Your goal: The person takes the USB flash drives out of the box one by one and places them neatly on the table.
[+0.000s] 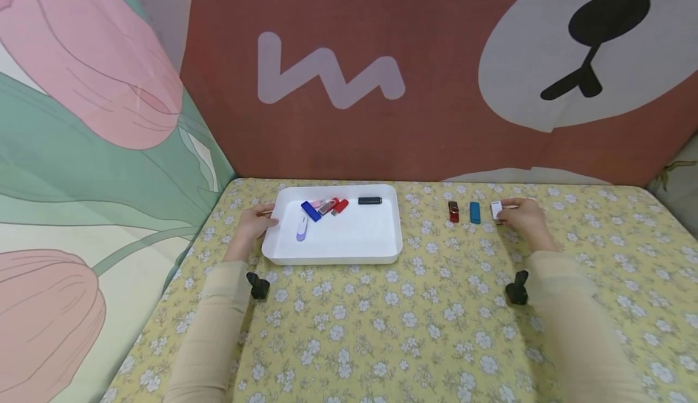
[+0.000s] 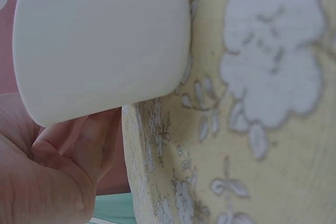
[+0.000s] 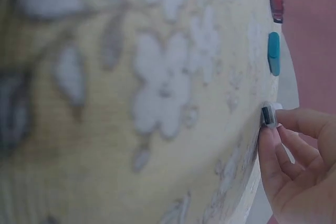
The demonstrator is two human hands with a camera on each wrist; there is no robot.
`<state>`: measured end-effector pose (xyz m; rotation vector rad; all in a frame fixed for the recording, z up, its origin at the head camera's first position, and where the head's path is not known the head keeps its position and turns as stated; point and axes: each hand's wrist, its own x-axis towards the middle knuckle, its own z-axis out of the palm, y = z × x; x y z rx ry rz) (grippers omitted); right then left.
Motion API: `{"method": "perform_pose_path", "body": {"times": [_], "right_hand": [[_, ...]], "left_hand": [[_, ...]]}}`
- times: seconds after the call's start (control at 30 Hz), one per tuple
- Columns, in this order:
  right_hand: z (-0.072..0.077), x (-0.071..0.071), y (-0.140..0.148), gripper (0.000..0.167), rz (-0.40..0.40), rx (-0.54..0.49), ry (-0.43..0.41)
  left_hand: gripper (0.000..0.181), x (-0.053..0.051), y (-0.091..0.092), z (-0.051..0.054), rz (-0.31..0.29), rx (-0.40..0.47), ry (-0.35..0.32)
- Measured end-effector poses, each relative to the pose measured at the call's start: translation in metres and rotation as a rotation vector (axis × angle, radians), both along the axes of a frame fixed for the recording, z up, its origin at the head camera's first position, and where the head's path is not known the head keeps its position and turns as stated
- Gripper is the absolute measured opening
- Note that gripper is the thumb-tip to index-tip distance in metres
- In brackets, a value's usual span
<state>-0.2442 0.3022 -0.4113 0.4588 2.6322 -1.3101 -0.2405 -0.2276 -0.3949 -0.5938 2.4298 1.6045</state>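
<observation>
On the flower-patterned counter point(image 1: 338, 342), cut off below, sits a white tray point(image 1: 349, 243). At its left end the left hand point(image 1: 252, 227) touches the rim; some fingertips are hidden, so I can't tell if they clamp it. The right hand point(image 1: 525, 216) pinches a partly covered white stick point(image 1: 496, 209) between its fingers, beside a blue stick point(image 1: 475, 213).

The head view looks forward and down on flowered cloth point(image 1: 382, 330), which the sideways-tilted wrist views share up close.
</observation>
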Motion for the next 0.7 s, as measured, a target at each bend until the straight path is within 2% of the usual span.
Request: {"method": "perform_pose_path", "body": {"times": [0.1, 0.7], "right_hand": [[0.0011, -0.0002, -0.0026, 0.053, 0.003, 0.037, 0.002], [0.0017, 0.0002, -0.0021, 0.051, 0.015, 0.085, -0.034]], "left_hand": [[0.050, -0.0009, -0.0009, 0.0000, 0.015, -0.010, -0.004], [0.050, -0.0012, -0.0022, 0.0004, 0.004, 0.008, 0.005]]}}
